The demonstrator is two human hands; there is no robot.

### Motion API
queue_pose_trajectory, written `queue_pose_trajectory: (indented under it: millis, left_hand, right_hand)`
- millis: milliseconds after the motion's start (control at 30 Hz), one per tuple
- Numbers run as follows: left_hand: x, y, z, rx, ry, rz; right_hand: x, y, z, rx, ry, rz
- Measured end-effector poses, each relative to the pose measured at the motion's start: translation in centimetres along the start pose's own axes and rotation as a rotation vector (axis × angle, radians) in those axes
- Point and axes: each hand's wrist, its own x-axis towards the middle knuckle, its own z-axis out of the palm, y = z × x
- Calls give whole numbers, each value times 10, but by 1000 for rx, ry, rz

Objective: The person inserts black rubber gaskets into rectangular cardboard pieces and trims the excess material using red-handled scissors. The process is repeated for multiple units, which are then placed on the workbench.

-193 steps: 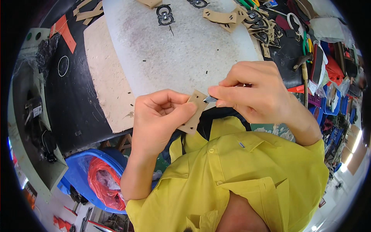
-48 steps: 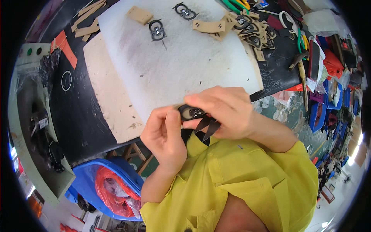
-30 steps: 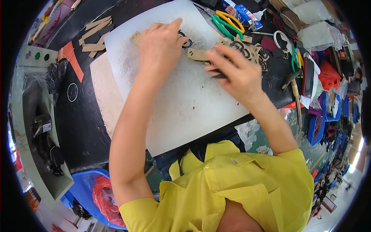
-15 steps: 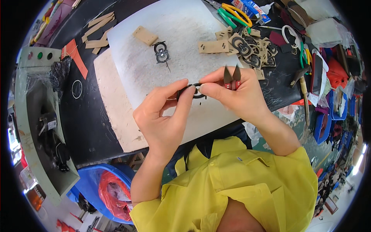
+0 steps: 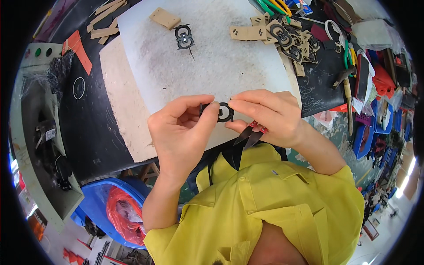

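Observation:
My left hand (image 5: pixel 179 126) pinches a small black ring-shaped piece (image 5: pixel 231 114) between thumb and fingers, above the near part of the white sheet (image 5: pixel 216 62). Close to its right side is my right hand (image 5: pixel 278 115), its fingers bent around a pair of thread snips (image 5: pixel 252 139) with red handles and dark blades. Those blades point down toward my yellow shirt. Farther up the sheet lies a similar black double-ring piece (image 5: pixel 184 37), with a thin dark strand trailing from it. Beside it is a beige strip (image 5: pixel 164 18) with small slots.
Beige pieces with black rings (image 5: pixel 293 44) are heaped at the sheet's right edge. Beyond them lie a hammer (image 5: pixel 348 95) and a white cord loop (image 5: pixel 334 32). A grey metal housing (image 5: pixel 42 132) stands left, above a blue tub (image 5: pixel 104 207) holding red plastic.
The snips in my right hand have swung from blades pointing away to blades pointing toward me. My right fingers have come off the black piece. The whole view has shifted slightly.

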Motion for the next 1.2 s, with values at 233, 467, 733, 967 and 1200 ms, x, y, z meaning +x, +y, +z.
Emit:
queue_pose_trajectory:
  millis: [233, 467, 733, 967, 1200]
  left_hand:
    - [-3, -2, 1, -332, -152, -100]
    - [-9, -10, 1, -403, -53, -125]
    - [-22, -17, 18, -206, 255, 222]
    - [-21, -20, 20, -234, 310, 235]
    - [-17, -12, 18, -199, 304, 197]
  right_hand:
    - [11, 2, -7, 78, -53, -3]
    - [19, -12, -11, 255, -39, 492]
    - [10, -27, 7, 272, 81, 551]
    - [1, -16, 9, -133, 114, 18]
    - [9, -19, 5, -84, 28, -2]
